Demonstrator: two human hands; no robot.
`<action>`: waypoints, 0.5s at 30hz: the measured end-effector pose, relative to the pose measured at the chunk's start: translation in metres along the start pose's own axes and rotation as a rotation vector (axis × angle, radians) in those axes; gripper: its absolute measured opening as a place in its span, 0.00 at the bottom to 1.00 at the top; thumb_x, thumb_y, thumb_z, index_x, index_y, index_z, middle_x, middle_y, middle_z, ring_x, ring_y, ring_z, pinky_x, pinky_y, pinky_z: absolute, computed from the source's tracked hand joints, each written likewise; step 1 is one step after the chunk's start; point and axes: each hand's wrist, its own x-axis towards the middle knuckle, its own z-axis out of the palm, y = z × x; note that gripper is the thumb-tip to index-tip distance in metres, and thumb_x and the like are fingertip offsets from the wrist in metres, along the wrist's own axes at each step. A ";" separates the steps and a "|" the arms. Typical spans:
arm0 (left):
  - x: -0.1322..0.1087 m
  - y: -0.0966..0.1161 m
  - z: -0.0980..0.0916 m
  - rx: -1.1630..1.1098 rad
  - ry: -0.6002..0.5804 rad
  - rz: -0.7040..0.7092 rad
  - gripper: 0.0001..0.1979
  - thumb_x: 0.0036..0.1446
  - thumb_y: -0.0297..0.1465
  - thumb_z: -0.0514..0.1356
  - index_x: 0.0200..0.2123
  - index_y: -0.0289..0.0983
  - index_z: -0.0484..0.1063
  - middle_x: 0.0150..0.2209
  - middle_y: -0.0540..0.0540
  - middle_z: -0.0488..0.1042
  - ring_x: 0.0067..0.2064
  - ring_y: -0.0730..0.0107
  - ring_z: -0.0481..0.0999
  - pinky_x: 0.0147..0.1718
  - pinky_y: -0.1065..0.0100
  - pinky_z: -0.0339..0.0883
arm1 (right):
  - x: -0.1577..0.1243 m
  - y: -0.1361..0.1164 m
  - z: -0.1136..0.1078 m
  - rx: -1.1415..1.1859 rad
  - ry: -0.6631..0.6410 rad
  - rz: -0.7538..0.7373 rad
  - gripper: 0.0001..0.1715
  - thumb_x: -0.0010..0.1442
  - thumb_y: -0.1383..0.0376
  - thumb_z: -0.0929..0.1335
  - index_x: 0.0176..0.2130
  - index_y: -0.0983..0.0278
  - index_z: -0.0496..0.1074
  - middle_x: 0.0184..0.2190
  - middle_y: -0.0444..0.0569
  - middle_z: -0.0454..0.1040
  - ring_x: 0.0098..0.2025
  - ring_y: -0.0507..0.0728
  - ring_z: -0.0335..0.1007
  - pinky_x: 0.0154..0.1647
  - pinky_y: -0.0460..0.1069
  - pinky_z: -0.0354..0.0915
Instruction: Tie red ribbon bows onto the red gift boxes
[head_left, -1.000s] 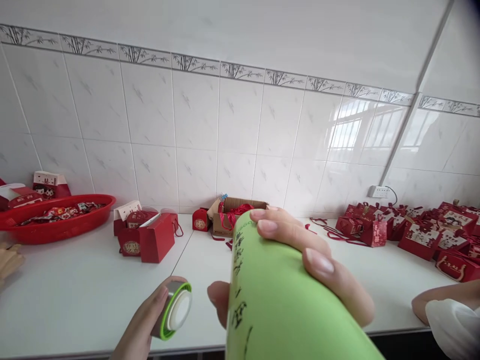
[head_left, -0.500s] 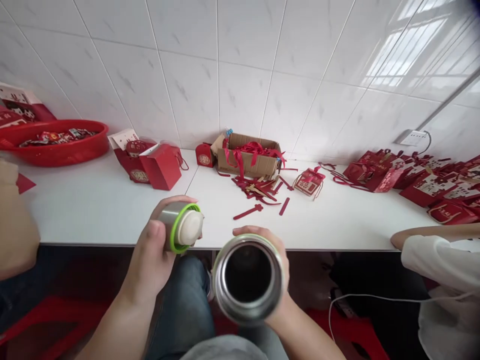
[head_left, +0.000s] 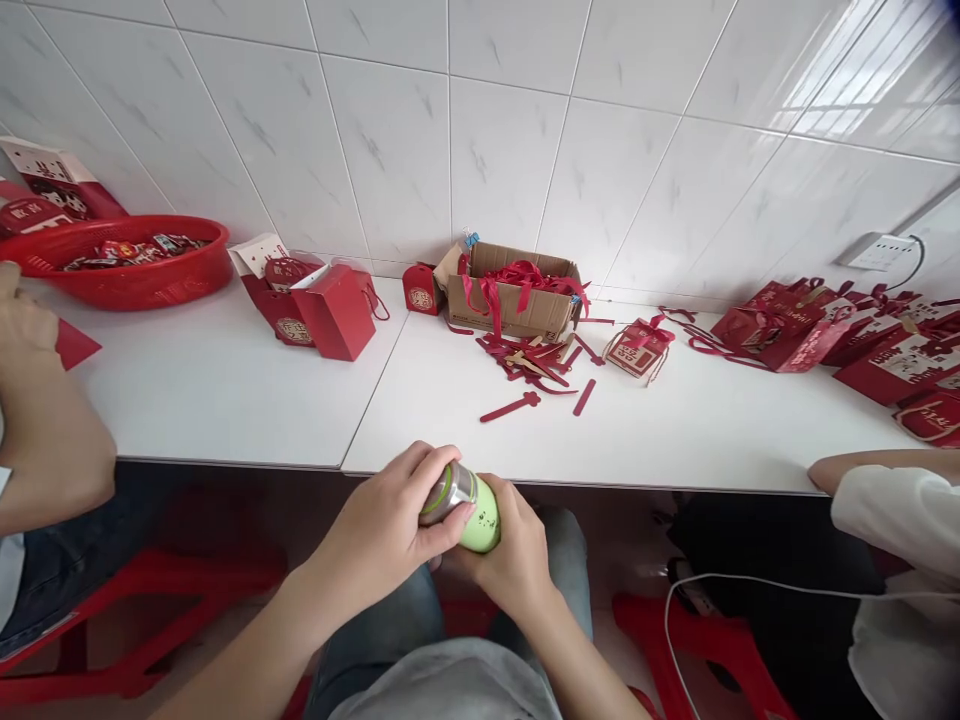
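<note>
Over my lap, just off the table's front edge, I hold a light green thermos with a dark pattern on its side. My right hand is wrapped round its body. The silver cap with a green ring sits against the thermos top, and my left hand grips it from the left, thumb along the near side. The thermos lies tilted, cap end toward the upper left. Its mouth is hidden under the cap.
On the white table stand a cardboard box of red ribbons, loose red strips, a small tied gift box, red gift bags and a red basket of sweets. People sit at both sides; a white cable hangs at right.
The cap in my left hand has come right onto the thermos, whose open mouth faced me before. The thermos has tilted over, and the view has shifted slightly.
</note>
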 end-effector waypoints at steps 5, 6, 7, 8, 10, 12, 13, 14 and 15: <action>-0.008 -0.005 0.016 0.099 0.068 -0.086 0.14 0.62 0.40 0.50 0.45 0.38 0.64 0.38 0.45 0.70 0.31 0.67 0.73 0.26 0.68 0.64 | -0.008 0.008 0.010 0.101 -0.118 0.043 0.33 0.41 0.68 0.70 0.49 0.62 0.65 0.38 0.49 0.76 0.35 0.58 0.73 0.33 0.50 0.68; -0.009 -0.007 0.016 0.097 0.064 -0.046 0.13 0.60 0.39 0.52 0.43 0.38 0.64 0.37 0.47 0.69 0.30 0.68 0.72 0.26 0.68 0.63 | -0.008 0.009 0.009 0.200 -0.217 0.066 0.33 0.40 0.68 0.71 0.48 0.62 0.66 0.37 0.47 0.75 0.33 0.56 0.72 0.31 0.49 0.67; -0.008 -0.009 0.015 0.083 0.042 0.019 0.12 0.58 0.38 0.54 0.42 0.38 0.65 0.35 0.48 0.69 0.29 0.69 0.71 0.26 0.69 0.62 | -0.008 0.010 0.007 0.317 -0.342 0.086 0.34 0.39 0.68 0.72 0.47 0.62 0.67 0.36 0.45 0.75 0.32 0.55 0.70 0.31 0.48 0.66; -0.008 -0.012 0.013 0.063 0.007 0.098 0.13 0.55 0.37 0.57 0.42 0.38 0.66 0.33 0.49 0.68 0.28 0.70 0.70 0.26 0.69 0.62 | -0.006 0.011 0.005 0.446 -0.473 0.098 0.34 0.37 0.67 0.74 0.47 0.62 0.67 0.35 0.44 0.74 0.32 0.54 0.70 0.31 0.47 0.66; -0.004 -0.016 0.008 0.010 -0.074 0.250 0.16 0.51 0.37 0.60 0.43 0.40 0.68 0.31 0.51 0.67 0.26 0.72 0.68 0.25 0.71 0.60 | -0.003 0.013 0.002 0.724 -0.693 0.106 0.34 0.36 0.65 0.76 0.45 0.62 0.69 0.36 0.43 0.74 0.34 0.54 0.69 0.35 0.47 0.66; 0.000 -0.019 0.003 -0.042 -0.111 0.327 0.17 0.49 0.36 0.61 0.43 0.39 0.68 0.29 0.52 0.66 0.25 0.74 0.66 0.24 0.71 0.59 | 0.001 0.015 0.003 0.938 -0.771 0.114 0.36 0.35 0.63 0.77 0.46 0.62 0.70 0.38 0.44 0.73 0.38 0.54 0.68 0.40 0.49 0.66; 0.003 -0.019 0.001 -0.068 -0.112 0.333 0.16 0.49 0.36 0.61 0.42 0.39 0.68 0.29 0.52 0.66 0.25 0.74 0.65 0.24 0.72 0.59 | 0.001 0.015 0.005 0.991 -0.755 0.119 0.36 0.35 0.63 0.77 0.46 0.63 0.70 0.39 0.44 0.72 0.38 0.54 0.67 0.41 0.49 0.66; 0.004 -0.019 -0.001 -0.097 -0.110 0.326 0.15 0.49 0.34 0.60 0.41 0.39 0.68 0.29 0.52 0.66 0.25 0.75 0.65 0.25 0.72 0.59 | 0.001 0.015 0.007 1.005 -0.720 0.124 0.35 0.36 0.64 0.77 0.46 0.63 0.70 0.39 0.44 0.72 0.38 0.54 0.67 0.42 0.49 0.65; 0.006 -0.019 -0.002 -0.122 -0.109 0.307 0.13 0.49 0.33 0.59 0.40 0.38 0.68 0.29 0.52 0.66 0.26 0.75 0.65 0.25 0.72 0.60 | 0.000 0.015 0.009 0.988 -0.683 0.130 0.34 0.36 0.64 0.76 0.45 0.63 0.69 0.38 0.44 0.71 0.38 0.54 0.66 0.41 0.49 0.65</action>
